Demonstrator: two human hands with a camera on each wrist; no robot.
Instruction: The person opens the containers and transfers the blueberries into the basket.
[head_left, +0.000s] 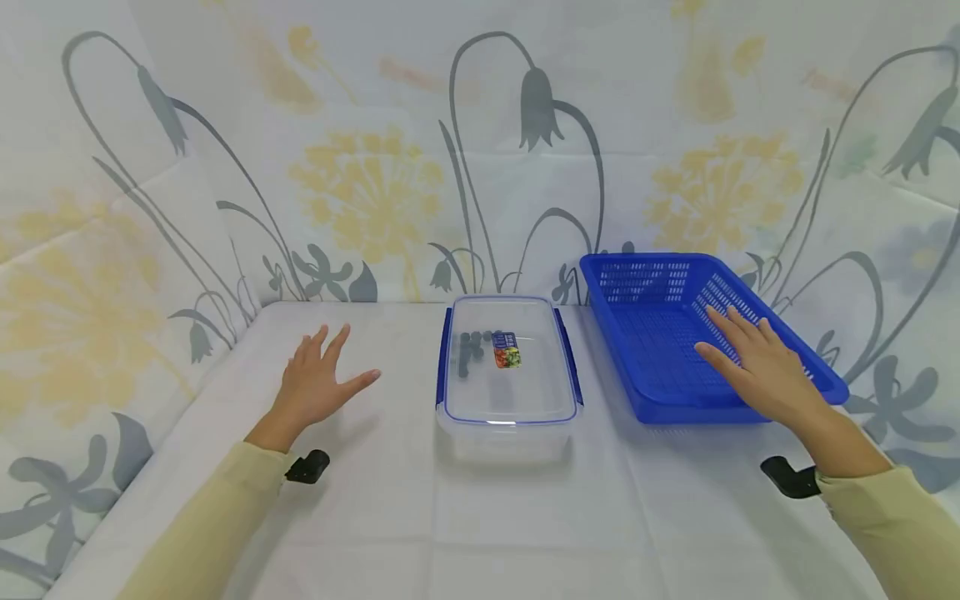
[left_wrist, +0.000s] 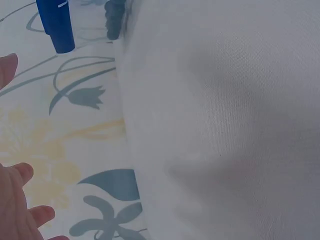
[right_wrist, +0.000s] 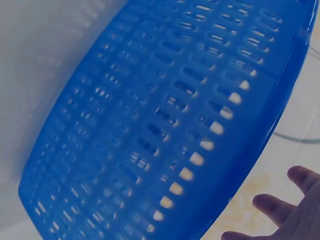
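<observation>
One lidded box [head_left: 513,396] stood beside a blue basket [head_left: 697,412].
Your left hand [head_left: 315,383] was spread and empty, left of the box; your right hand [head_left: 765,367], spread and empty, hung over the basket's right side. Steadying the box with one palm likely suited handling its blue side latches [head_left: 567,357], one by one.

Before you stretches a white, lightly creased tabletop [head_left: 510,521]. Standing on it near the middle is a clear lidded container [head_left: 506,442] with blue side clips; just right of that, a blue slotted basket [head_left: 690,412].
</observation>
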